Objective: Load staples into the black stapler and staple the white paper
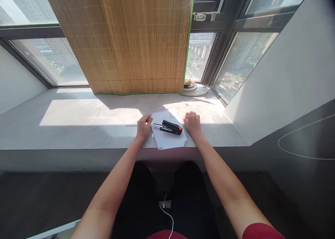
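White paper (169, 142) lies on the pale windowsill (104, 136), in front of the person, its near end reaching the sill's near edge. On the paper rests a black stapler (173, 125) with an orange patch at its right end; a slender pale tip pokes out at its left, and I cannot tell whether that is part of it or a separate pen. Both hands flank the paper. The left hand (143, 128) is at its left edge, fingers drawn in narrow with the thumb close to them; whether they pinch the paper is unclear. The right hand (193, 123) rests on the sill just beside the right edge, fingers loosely curled, and I cannot tell if anything is inside. Neither touches the stapler. Beyond, a bamboo blind (141, 43) hangs before the window, with stacked dishes (190, 88) at its lower right corner, at the far side of the sill. Sunlight falls across the sill's far part.
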Action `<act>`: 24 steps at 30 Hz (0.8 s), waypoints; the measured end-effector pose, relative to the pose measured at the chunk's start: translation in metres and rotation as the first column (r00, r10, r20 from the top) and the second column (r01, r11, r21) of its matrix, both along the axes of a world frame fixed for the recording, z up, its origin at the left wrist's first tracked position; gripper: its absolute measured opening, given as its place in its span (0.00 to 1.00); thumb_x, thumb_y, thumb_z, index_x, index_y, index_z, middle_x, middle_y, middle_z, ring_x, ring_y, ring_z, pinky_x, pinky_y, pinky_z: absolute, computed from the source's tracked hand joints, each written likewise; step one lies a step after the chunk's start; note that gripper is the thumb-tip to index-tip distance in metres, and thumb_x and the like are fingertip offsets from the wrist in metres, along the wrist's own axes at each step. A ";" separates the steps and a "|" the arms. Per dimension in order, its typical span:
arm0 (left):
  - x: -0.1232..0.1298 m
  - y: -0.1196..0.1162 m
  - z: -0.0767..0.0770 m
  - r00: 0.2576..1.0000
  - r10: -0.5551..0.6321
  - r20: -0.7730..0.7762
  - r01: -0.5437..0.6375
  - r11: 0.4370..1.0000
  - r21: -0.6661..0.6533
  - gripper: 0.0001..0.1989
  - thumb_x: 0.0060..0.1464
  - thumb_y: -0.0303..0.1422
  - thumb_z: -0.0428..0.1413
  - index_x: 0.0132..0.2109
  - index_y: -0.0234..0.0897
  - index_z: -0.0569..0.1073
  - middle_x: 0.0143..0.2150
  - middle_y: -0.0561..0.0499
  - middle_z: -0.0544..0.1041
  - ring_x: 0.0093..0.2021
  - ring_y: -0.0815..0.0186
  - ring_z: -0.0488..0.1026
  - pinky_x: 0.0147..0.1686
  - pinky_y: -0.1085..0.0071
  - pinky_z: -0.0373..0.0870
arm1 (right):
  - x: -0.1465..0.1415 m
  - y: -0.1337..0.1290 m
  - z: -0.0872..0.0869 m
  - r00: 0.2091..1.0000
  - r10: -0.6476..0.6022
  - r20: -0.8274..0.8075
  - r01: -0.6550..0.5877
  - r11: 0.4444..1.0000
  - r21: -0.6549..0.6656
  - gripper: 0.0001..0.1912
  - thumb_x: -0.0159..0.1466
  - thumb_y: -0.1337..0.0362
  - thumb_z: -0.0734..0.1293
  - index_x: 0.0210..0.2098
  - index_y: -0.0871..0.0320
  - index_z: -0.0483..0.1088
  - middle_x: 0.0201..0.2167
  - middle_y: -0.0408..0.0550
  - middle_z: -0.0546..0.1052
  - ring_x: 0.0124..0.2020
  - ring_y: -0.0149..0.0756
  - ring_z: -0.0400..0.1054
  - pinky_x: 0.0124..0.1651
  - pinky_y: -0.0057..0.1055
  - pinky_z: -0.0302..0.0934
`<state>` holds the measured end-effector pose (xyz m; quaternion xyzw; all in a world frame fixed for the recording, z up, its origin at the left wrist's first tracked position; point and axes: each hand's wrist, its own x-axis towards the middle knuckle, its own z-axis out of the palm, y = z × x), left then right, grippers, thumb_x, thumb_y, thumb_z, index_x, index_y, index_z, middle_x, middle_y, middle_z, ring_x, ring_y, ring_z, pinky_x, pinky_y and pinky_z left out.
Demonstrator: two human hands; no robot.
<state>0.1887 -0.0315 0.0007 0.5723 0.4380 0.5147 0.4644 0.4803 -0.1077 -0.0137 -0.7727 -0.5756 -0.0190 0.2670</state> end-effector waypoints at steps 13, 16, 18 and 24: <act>0.010 -0.005 -0.013 0.925 -0.219 -0.310 0.276 0.949 0.153 0.04 0.63 0.30 0.65 0.43 0.45 0.83 0.50 0.42 0.83 0.62 0.47 0.75 0.74 0.50 0.59 | -0.031 -0.004 -0.004 0.658 0.668 -0.347 -0.622 0.742 0.249 0.25 0.62 0.57 0.77 0.58 0.53 0.79 0.54 0.52 0.84 0.55 0.48 0.79 0.63 0.45 0.71; 0.009 -0.002 -0.015 0.878 -0.278 -0.390 0.372 0.908 0.190 0.04 0.63 0.29 0.65 0.41 0.45 0.82 0.47 0.43 0.81 0.57 0.49 0.75 0.71 0.50 0.63 | -0.031 -0.003 -0.002 0.628 0.678 -0.383 -0.641 0.729 0.240 0.24 0.63 0.59 0.75 0.58 0.54 0.79 0.53 0.50 0.86 0.53 0.45 0.80 0.61 0.42 0.72; 0.009 -0.001 -0.016 0.865 -0.292 -0.408 0.396 0.897 0.198 0.05 0.62 0.27 0.66 0.41 0.45 0.82 0.46 0.43 0.80 0.56 0.49 0.74 0.70 0.51 0.63 | -0.029 -0.003 0.000 0.610 0.691 -0.388 -0.662 0.713 0.229 0.23 0.64 0.60 0.74 0.58 0.54 0.79 0.51 0.49 0.86 0.51 0.44 0.80 0.59 0.41 0.72; 0.005 0.008 -0.028 0.761 -0.174 -0.624 0.499 0.773 0.392 0.06 0.68 0.27 0.61 0.46 0.43 0.82 0.46 0.45 0.80 0.50 0.54 0.72 0.57 0.53 0.72 | -0.024 0.000 -0.002 0.568 0.733 -0.375 -0.700 0.670 0.248 0.21 0.65 0.59 0.73 0.57 0.54 0.77 0.51 0.52 0.85 0.51 0.47 0.80 0.58 0.43 0.72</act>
